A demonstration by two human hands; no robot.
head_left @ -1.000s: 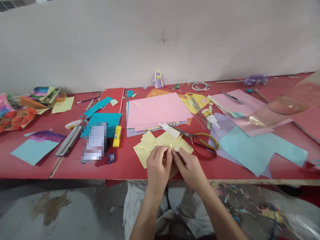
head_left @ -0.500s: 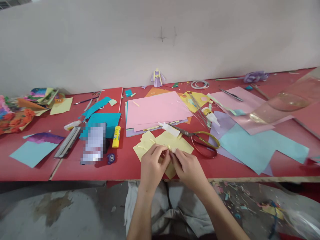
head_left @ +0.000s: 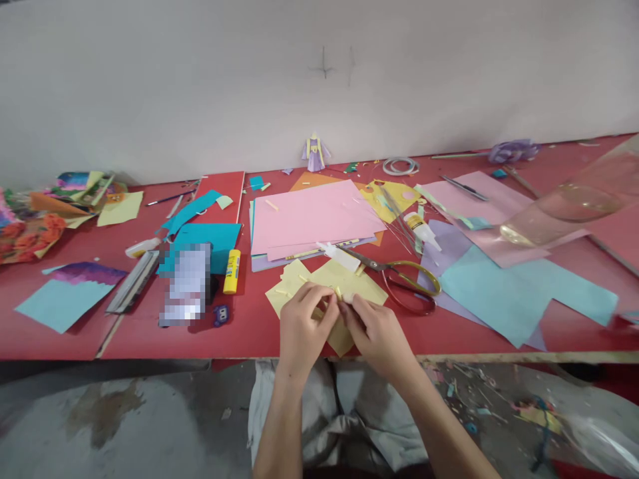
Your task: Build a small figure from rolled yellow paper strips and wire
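Note:
My left hand [head_left: 303,327] and my right hand [head_left: 378,330] meet fingertip to fingertip near the table's front edge. Between their pinched fingers sits a small pale yellow paper piece [head_left: 338,291], mostly covered by the fingers. Beneath lie pale yellow paper sheets [head_left: 362,283] with several tiny yellow rolled strips on them. Just beyond my right hand, scissors [head_left: 407,276] with yellowish handles rest partly open, their blades by a white nozzled glue bottle [head_left: 342,256]. A small purple-and-yellow paper dress figure [head_left: 315,154] stands against the wall.
Pink sheets [head_left: 314,216] are stacked mid-table. To the left are a yellow glue stick [head_left: 231,271], a blurred-out phone [head_left: 188,283] and a metal ruler-like bar [head_left: 134,283]. On the right lie light blue paper [head_left: 499,293], a craft knife [head_left: 465,188] and a clear liquid-filled container [head_left: 564,199].
My left fingertips have moved up very slightly at the yellow paper piece, while my right hand stays almost in place. The whole view has shifted a little.

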